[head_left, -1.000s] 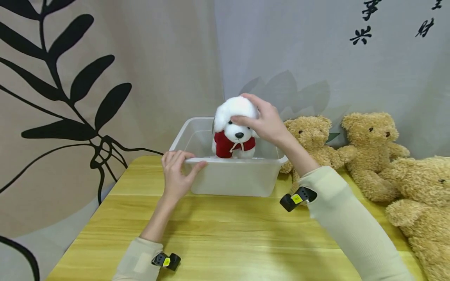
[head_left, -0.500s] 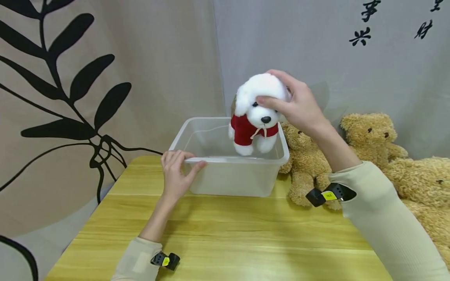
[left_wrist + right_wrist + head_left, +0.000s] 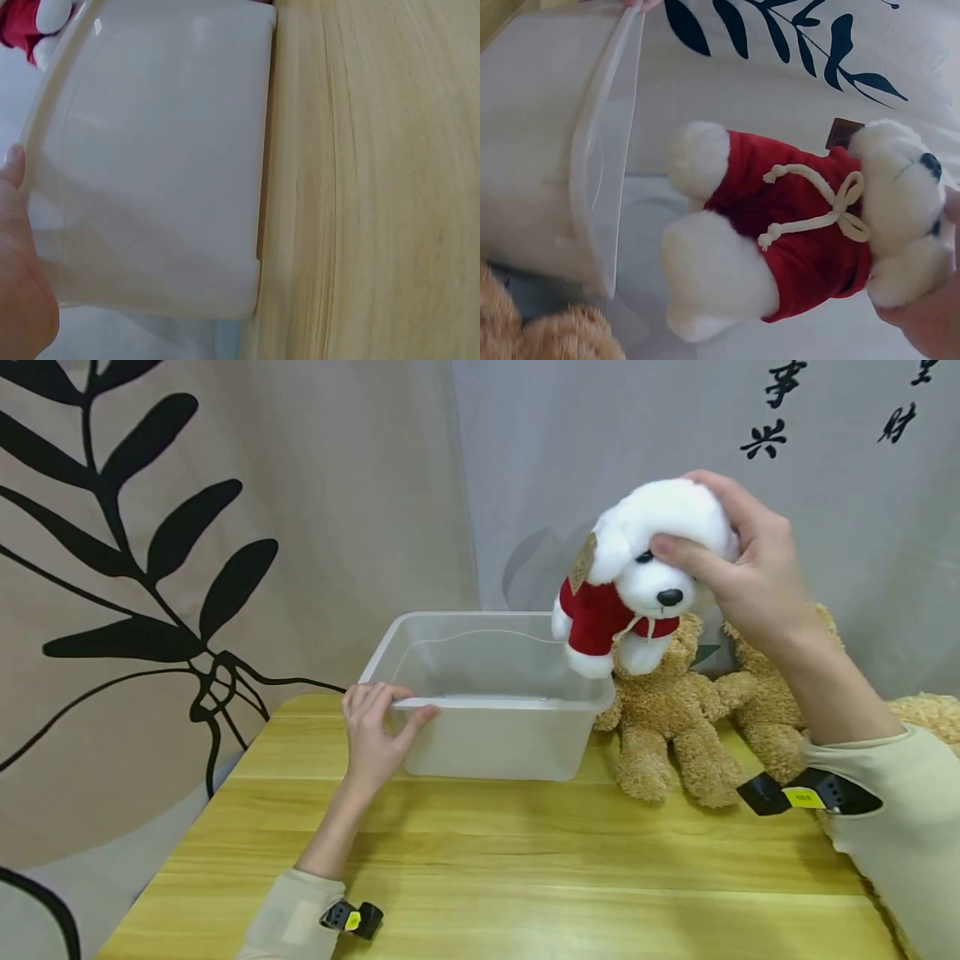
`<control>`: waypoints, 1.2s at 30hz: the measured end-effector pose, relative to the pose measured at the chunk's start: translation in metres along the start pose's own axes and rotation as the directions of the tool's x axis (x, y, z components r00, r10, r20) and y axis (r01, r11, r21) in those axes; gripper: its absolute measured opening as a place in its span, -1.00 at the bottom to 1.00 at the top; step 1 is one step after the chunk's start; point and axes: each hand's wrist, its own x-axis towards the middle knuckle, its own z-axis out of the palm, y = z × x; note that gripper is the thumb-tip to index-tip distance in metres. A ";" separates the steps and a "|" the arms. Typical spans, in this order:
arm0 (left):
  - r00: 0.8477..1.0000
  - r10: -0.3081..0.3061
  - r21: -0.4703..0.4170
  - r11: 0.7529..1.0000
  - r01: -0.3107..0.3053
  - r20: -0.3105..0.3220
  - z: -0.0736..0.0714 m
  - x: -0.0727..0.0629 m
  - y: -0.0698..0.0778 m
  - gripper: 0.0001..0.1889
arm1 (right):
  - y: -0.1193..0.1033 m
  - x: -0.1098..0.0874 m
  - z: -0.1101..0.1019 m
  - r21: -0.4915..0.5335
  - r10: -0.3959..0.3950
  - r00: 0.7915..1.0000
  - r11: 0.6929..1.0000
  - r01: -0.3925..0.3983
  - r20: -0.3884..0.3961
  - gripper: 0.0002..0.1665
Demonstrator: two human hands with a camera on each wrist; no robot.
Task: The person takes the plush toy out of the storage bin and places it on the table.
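Observation:
A white plush dog [image 3: 600, 618] in a red top with a cream drawstring bow hangs in the air by its head. My right hand [image 3: 757, 556] grips that head, thumb across the brow near one eye. In the right wrist view the plush dog [image 3: 795, 217] shows its chest and white paws, with a brown tag at its ear. My left hand [image 3: 375, 731] holds the near left rim of a translucent white plastic bin [image 3: 495, 739], thumb outside the wall. The left wrist view shows the bin [image 3: 165, 165] standing on the wooden table.
Several tan teddy bears sit along the right side; the nearest bear [image 3: 652, 718] is right beside the bin, partly behind the dog. The wooden table [image 3: 525, 868] stretches toward me. Behind it hangs a grey-beige curtain [image 3: 360, 510] with a printed dark plant.
My right hand has lifted the plush dog up out of the bin and carried it to the right, over the bin's right end and the nearest bear. My left hand stays on the rim.

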 end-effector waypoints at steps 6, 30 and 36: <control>1.000 -0.019 -0.013 1.000 0.018 -0.016 -0.002 -0.001 -0.001 -0.36 | 0.007 -0.016 -0.029 -0.070 0.020 1.000 0.997 -0.021 -0.013 -0.40; 1.000 -0.017 -0.011 1.000 0.017 -0.013 -0.001 -0.001 0.001 -0.34 | 0.054 -0.112 -0.079 -0.329 0.040 0.994 0.944 -0.003 0.105 -0.35; 1.000 -0.010 0.001 1.000 0.010 -0.001 0.000 0.000 0.001 -0.35 | 0.067 -0.141 -0.082 -0.336 0.022 0.990 0.942 0.027 0.143 -0.33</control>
